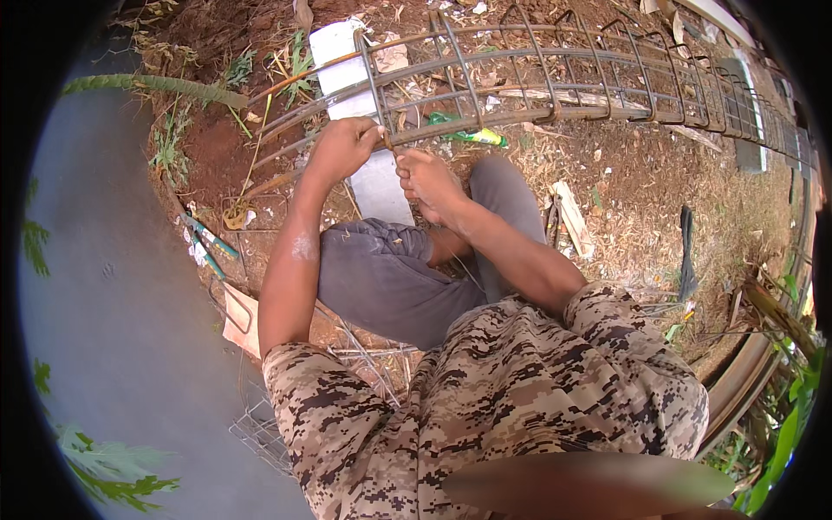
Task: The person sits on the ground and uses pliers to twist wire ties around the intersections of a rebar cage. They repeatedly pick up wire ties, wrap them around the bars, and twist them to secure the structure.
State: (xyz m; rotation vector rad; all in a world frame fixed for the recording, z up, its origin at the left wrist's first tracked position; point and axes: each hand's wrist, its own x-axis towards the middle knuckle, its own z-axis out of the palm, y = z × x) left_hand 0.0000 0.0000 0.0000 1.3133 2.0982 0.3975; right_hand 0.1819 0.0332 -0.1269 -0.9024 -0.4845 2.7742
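Note:
A long rebar cage (555,113) of lengthwise bars and square stirrups runs from the left across the top to the far right. My left hand (342,149) is closed at the cage's near lower bar, its fingertips pinched beside the stirrup (373,78) nearest the bar ends. Just right of it and slightly lower, my right hand (427,182) is curled into a fist below the same joint. A thin wire (468,267) trails from under the right hand across my lap. What the left fingertips pinch is too small to make out.
A white block (338,54) and a grey slab (381,191) lie under the cage. A green and yellow wrapper (485,136) is beside the near bar. A teal-handled tool (212,236) rests at left, near a smooth grey surface (113,286). Wood scraps (572,217) litter the soil.

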